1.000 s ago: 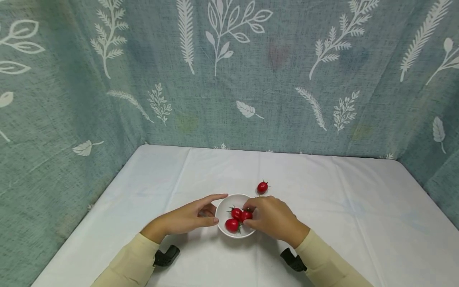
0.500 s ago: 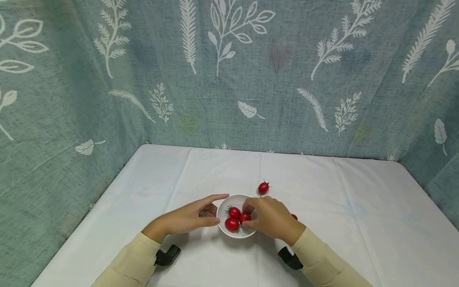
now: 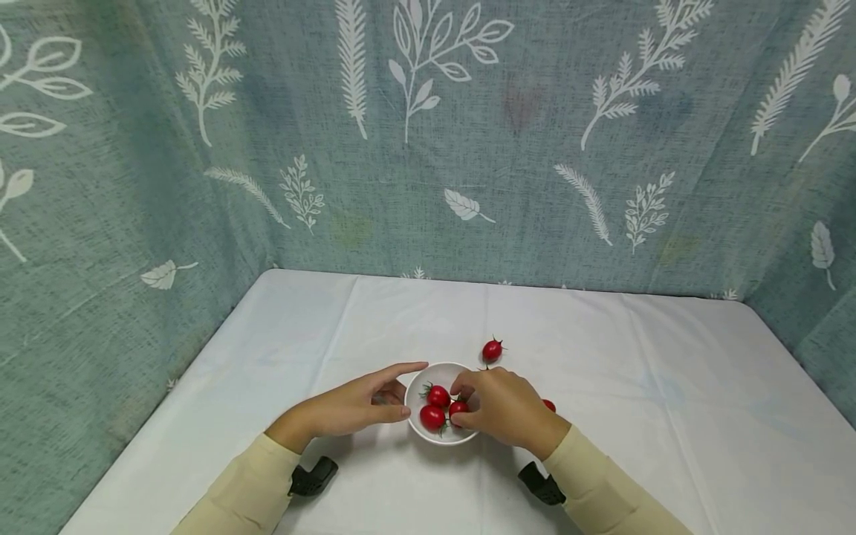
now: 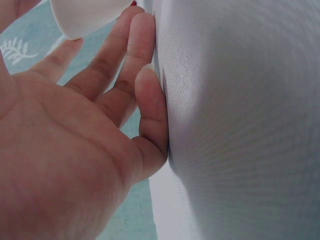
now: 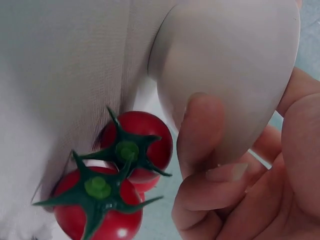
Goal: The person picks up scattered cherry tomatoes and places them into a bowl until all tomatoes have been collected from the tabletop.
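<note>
Seen from the head, a white bowl (image 3: 438, 375) sits on the table, three small red tomatoes inside; the left hand (image 3: 357, 401) is spread at the bowl's left, thumb and forefinger at its rim. The right hand (image 3: 508, 405) reaches over the bowl's right rim, thumb and forefinger pinching the rightmost tomato (image 3: 457, 410). It should be light, firm and slick, bruising if squeezed, best held across its middle. A lone tomato (image 3: 492, 350) lies beyond the bowl, to the right; a red edge (image 3: 549, 406) shows past the right hand. Under the bowl is a creased white cloth (image 3: 334, 319); behind it hangs a grey-green curtain (image 3: 468, 160) with white leaf prints. From the left wrist, extended fingers reach toward the bowl, the little finger along the cloth. From the right wrist, the other fingers curl beside the bowl's outer wall, the pinch hidden; two tomatoes with green star-shaped tops lie close beside the bowl, more red behind.
</note>
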